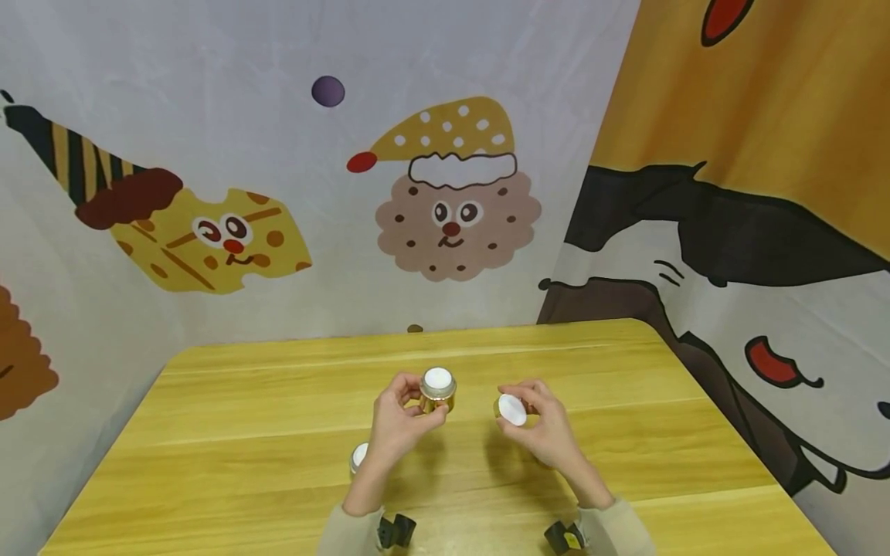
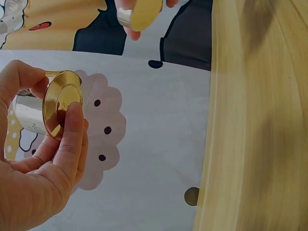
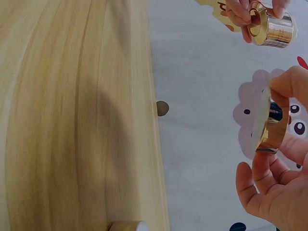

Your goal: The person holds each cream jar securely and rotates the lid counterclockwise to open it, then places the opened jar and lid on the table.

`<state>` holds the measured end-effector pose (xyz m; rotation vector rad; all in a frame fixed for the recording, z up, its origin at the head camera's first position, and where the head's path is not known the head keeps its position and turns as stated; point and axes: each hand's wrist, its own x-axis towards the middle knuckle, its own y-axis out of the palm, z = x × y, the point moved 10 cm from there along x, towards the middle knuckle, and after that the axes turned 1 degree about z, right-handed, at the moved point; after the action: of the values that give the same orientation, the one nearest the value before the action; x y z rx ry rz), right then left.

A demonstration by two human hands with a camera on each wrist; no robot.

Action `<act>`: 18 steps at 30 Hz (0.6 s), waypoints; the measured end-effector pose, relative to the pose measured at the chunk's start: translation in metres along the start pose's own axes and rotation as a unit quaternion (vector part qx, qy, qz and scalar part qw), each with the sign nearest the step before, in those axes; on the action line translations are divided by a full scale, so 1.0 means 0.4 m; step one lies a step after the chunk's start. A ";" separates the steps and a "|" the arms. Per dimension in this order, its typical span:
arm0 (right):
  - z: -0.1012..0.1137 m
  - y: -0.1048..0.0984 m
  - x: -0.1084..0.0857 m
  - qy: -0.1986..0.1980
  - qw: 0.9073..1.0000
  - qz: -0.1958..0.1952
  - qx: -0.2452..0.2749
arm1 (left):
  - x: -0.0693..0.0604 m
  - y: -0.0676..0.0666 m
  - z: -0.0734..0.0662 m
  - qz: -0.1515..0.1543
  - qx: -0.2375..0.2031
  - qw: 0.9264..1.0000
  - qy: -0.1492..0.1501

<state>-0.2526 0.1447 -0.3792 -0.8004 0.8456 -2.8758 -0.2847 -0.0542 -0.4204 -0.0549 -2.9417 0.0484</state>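
My left hand (image 1: 403, 426) grips a gold cosmetic jar (image 1: 437, 384) by its sides, above the table. The jar's top shows a white round surface, and whether that is cream or an inner cover I cannot tell. Its shiny gold base (image 2: 62, 103) is visible in the left wrist view, with fingers against it. To the right, my right hand (image 1: 551, 432) pinches a gold jar lid (image 3: 275, 122) by its rim, tilted so the white inside (image 1: 513, 410) shows in the head view. Jar and lid are apart.
On the wooden table (image 1: 243, 432), a second white-topped round container (image 1: 358, 455) stands partly hidden by my left forearm. A gold piece with a white edge (image 3: 127, 226) peeks in at the bottom of the right wrist view. A cartoon-printed curtain (image 1: 292, 309) hangs behind the table.
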 end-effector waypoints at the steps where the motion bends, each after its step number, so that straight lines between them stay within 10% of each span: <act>1: -0.002 0.001 0.000 0.003 1.000 0.001 -0.002 | 0.000 0.000 -0.001 0.000 0.000 1.000 0.000; 18: -0.180 0.055 -0.037 0.084 0.994 0.030 -0.054 | 0.000 -0.003 0.001 -0.004 -0.002 1.000 -0.002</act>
<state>-0.2773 0.1642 -0.4494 -0.5337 1.0326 -2.8958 -0.2848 -0.0554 -0.4208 -0.0437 -2.9464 0.0416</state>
